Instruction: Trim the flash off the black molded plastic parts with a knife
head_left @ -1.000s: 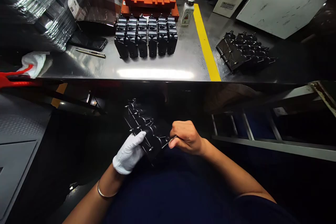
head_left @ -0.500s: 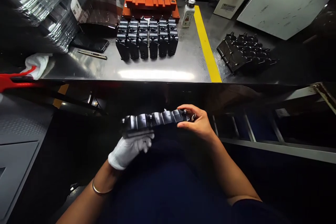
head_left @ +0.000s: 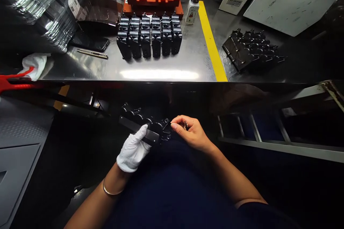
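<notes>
Head view: I see the left hand, gloved, its fingers closed on the black part, held before the table's near edge. The right hand's thumb and forefinger pinch together just beside the part's end; a metal piece shows among its fingers, whether gripped I cannot tell.
</notes>
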Motion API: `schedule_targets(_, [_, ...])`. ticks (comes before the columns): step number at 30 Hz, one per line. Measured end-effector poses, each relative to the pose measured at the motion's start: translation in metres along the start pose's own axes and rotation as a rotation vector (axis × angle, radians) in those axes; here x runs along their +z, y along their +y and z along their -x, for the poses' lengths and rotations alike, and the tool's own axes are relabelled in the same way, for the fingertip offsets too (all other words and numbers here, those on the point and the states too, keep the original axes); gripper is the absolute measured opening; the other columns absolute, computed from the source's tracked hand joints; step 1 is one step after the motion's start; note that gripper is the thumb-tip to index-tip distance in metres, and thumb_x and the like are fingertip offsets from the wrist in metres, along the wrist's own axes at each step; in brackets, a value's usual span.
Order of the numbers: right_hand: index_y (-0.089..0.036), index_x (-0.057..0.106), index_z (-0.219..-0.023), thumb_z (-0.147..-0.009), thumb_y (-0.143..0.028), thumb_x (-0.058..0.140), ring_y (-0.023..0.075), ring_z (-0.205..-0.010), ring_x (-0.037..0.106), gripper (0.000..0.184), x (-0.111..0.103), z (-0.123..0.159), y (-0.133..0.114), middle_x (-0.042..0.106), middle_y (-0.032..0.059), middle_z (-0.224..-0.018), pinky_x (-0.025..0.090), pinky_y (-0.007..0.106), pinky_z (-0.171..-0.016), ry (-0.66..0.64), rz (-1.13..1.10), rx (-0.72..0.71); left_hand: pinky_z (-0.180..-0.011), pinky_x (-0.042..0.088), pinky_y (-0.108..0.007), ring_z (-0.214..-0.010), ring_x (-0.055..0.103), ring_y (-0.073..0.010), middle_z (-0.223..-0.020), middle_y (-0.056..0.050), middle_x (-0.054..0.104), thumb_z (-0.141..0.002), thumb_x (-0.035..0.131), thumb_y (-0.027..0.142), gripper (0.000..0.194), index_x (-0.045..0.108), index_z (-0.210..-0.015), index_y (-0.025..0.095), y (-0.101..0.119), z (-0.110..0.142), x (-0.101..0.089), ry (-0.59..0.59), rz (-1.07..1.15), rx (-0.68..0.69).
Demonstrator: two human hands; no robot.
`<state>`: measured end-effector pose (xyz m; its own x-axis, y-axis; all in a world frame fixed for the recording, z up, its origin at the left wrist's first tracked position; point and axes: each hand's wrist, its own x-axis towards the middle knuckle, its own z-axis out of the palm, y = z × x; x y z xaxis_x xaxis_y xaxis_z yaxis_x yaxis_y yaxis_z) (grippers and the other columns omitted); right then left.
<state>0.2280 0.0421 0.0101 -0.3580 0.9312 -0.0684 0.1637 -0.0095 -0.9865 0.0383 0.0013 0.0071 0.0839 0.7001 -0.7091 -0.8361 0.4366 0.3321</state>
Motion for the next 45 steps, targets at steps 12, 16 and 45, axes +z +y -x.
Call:
schedule_targets(12, [-0.018,0.060,-0.086,-0.086,-0.041,0.053,0.0139,-0.061,0.055,0.024,-0.017,-0.006,0.030,0.060,0.0022,-0.074,0.039,0.024,-0.053,0.296,0.550,-0.067,-0.064,0.057,-0.020,-0.066,0.068,-0.0126,-0.072,-0.001,0.072,-0.068,0.073,0.012,0.007,0.070,-0.074,0.015,-0.006,0.003,-0.017,-0.167,-0.114,-0.057])
schedule_targets(16, [-0.019,0.059,-0.091,-0.094,-0.036,0.042,0.0131,-0.062,0.056,0.024,-0.036,-0.004,0.019,0.062,0.0035,-0.078,0.038,0.023,-0.053,0.142,0.764,-0.158,-0.057,0.053,-0.025,-0.057,0.064,-0.0158,-0.062,-0.003,0.068,-0.057,0.082,0.020,0.017,0.071,-0.067,0.013,0.003,0.007,-0.023,-0.303,-0.356,-0.004])
schedule_targets(45, [-0.018,0.052,-0.067,-0.099,-0.040,0.030,0.0105,-0.052,0.041,0.045,-0.007,-0.006,-0.009,0.046,-0.0004,-0.057,0.032,0.024,-0.052,-0.067,0.610,-0.642,-0.077,0.056,-0.019,-0.076,0.070,-0.0110,-0.081,0.000,0.074,-0.080,0.059,0.007,0.014,0.070,-0.081,0.016,-0.007,0.013,-0.009,-0.100,0.024,-0.223])
